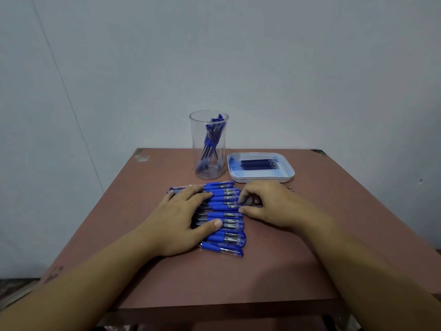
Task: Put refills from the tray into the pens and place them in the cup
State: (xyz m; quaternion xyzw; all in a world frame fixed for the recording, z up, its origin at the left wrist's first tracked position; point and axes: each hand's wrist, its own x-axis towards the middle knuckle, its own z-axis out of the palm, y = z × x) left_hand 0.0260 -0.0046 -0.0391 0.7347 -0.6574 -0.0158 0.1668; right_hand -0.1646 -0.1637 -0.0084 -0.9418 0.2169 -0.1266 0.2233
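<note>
Head view: a row of blue pens (pixel 224 237) lies on the desk (pixel 262 271). The left hand (pixel 183 218) rests flat across it, fingers straight. The right hand (pixel 269 206), fingers curled, pinches the end of one pen (pixel 225 207). Just behind stand the cup (pixel 208 144) and the tray (pixel 260 179) of refills (pixel 259 163).

Dim, even room light with a cool bluish cast, grey wall (pixel 310 68) darkening toward the corners, soft blurred shadows on the table (pixel 274 278), faint sheen on the clear cup (pixel 199 144), detail slightly smeared, wide-angle bowing at the edges.
</note>
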